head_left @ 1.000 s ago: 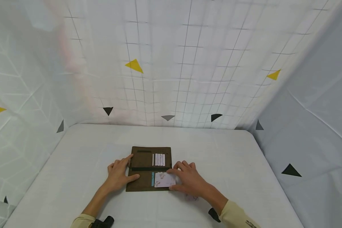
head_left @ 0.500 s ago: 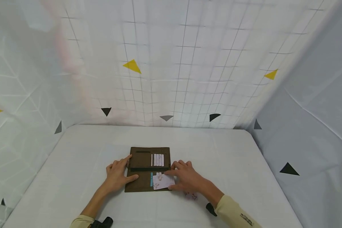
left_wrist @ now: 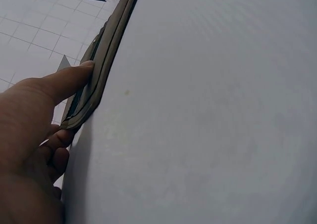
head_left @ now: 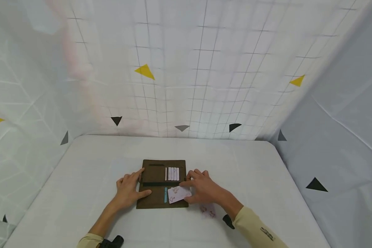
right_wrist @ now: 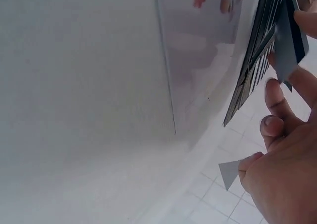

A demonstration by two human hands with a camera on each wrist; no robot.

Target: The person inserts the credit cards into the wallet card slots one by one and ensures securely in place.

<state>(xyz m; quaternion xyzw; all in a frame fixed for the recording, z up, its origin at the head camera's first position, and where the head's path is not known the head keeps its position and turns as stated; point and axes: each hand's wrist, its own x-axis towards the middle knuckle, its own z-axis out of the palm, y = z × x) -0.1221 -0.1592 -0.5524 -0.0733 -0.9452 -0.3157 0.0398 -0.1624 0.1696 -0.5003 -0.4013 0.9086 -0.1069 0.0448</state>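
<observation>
A brown card wallet (head_left: 154,201) lies unfolded on the white table. My left hand (head_left: 127,192) is at its left side, thumb resting on the near panel and index finger along the left edge. In the left wrist view that thumb presses on the wallet (left_wrist: 101,68). My right hand (head_left: 206,189) pinches a white flower-patterned card (head_left: 177,195) between thumb and index finger, tilted over the near panel. The right wrist view shows the held card (right_wrist: 286,43) edge-on beside the wallet's slots. Several white cards (head_left: 174,174) fill the far panel, and a blue card edge (head_left: 165,195) shows in the near one.
Another flower-patterned card (head_left: 208,210) lies on the table (head_left: 251,168) under the right wrist; it looks translucent in the right wrist view. Pale sheets with yellow, grey and black triangles surround the table at the back and sides.
The pinched card has turned from lying square on the near panel to a slant, its right end raised slightly. My right hand has shifted a little farther back. My left hand stays put.
</observation>
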